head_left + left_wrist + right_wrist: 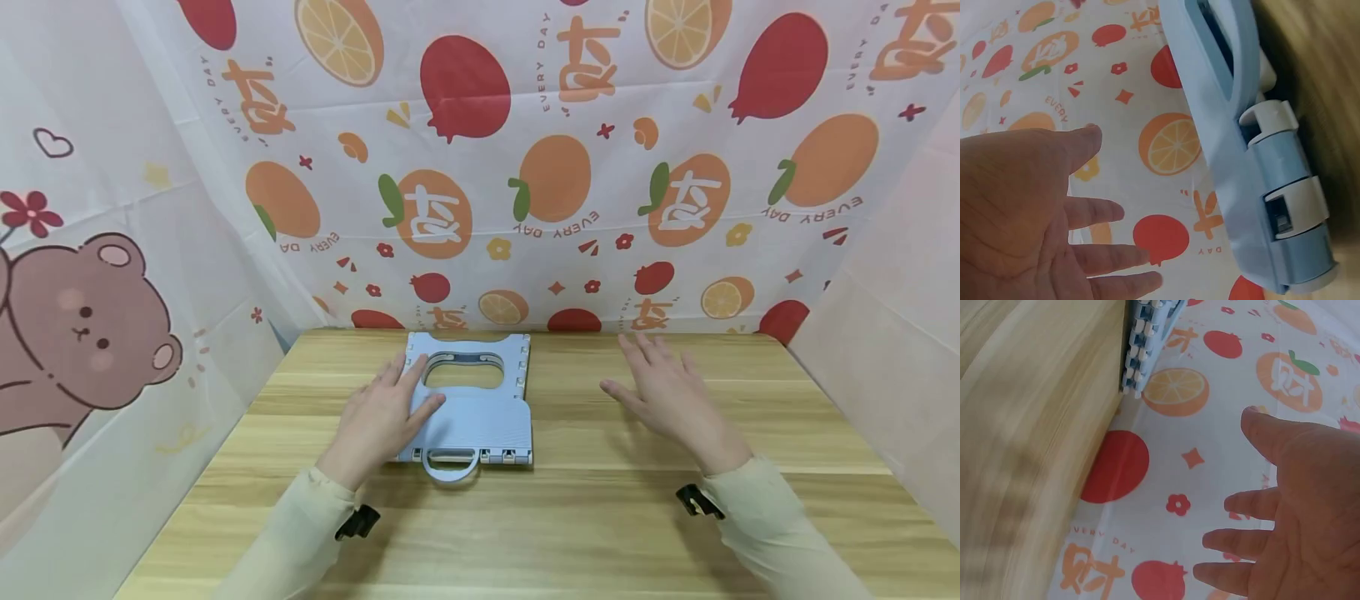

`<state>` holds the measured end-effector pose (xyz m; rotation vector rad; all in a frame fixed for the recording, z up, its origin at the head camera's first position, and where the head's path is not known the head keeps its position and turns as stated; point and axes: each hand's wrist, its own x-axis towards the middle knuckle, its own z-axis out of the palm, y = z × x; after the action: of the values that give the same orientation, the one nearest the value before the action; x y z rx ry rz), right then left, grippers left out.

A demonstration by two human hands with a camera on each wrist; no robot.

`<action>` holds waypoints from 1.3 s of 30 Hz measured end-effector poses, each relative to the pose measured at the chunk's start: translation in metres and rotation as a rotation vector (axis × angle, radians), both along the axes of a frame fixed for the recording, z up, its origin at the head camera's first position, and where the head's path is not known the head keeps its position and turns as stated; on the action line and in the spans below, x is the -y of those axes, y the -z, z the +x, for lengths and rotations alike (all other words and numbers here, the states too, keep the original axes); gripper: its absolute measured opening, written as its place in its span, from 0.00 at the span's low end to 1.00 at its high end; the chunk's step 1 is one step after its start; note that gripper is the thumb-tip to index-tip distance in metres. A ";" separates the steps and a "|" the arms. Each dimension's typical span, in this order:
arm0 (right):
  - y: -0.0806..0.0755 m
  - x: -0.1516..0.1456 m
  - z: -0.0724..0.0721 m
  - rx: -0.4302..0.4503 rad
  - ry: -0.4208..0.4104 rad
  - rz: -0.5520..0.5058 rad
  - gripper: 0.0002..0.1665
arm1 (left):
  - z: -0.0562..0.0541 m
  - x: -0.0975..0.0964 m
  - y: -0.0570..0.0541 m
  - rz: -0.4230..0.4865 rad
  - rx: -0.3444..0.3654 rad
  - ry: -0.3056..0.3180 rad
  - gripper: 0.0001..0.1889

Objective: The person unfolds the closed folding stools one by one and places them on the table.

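A light blue folding stool (480,421) lies folded flat on the wooden table, its carry handle (450,476) toward the near edge and an oval opening in its far half. Over the stool's left side is my left hand (382,414), fingers extended; the left wrist view shows a gap between this hand (1019,215) and the stool (1219,156). My right hand (670,398) hovers above the table to the right of the stool, fingers spread and holding nothing. In the right wrist view, the stool's hinged edge (1141,353) appears beyond the right hand (1310,506).
The wooden table (585,533) extends around the stool. A fruit-printed cloth (517,275) hangs along the back edge. A bear-printed cloth (82,333) hangs at the left, and a pale cloth (892,350) at the right.
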<state>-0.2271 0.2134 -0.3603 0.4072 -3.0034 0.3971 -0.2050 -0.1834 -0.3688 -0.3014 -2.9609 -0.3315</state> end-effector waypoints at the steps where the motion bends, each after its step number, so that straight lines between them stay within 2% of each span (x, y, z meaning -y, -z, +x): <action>1: 0.001 0.002 -0.001 -0.007 -0.007 0.003 0.50 | 0.002 0.000 0.000 -0.002 -0.001 0.003 0.38; 4: 0.003 0.008 -0.006 -0.030 -0.032 0.032 0.47 | 0.007 0.002 0.002 -0.011 0.000 0.017 0.38; 7: 0.005 0.016 -0.012 -0.038 -0.051 0.061 0.45 | 0.015 0.002 0.005 -0.020 -0.028 0.049 0.36; 11: 0.011 0.030 -0.024 -0.023 -0.082 0.085 0.42 | 0.025 0.002 0.012 -0.024 -0.058 0.083 0.32; 17: 0.019 0.055 -0.044 -0.002 -0.145 0.158 0.38 | 0.037 0.000 0.020 -0.054 -0.028 0.080 0.31; 21: 0.023 0.069 -0.056 0.005 -0.158 0.212 0.36 | 0.044 -0.003 0.022 -0.072 -0.036 0.088 0.32; 26: 0.029 0.084 -0.069 0.026 -0.188 0.216 0.34 | 0.053 -0.005 0.026 -0.060 -0.052 0.095 0.33; 33: 0.034 0.108 -0.076 0.044 -0.304 0.244 0.38 | 0.059 -0.004 0.033 -0.068 -0.087 0.101 0.33; 39: 0.040 0.123 -0.077 0.054 -0.344 0.321 0.36 | 0.062 -0.004 0.035 -0.061 -0.083 0.088 0.32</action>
<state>-0.3039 0.0903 -0.4006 0.9587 -3.0500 -0.0612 -0.1431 -0.1790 -0.4035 -0.4427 -2.8860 -0.2328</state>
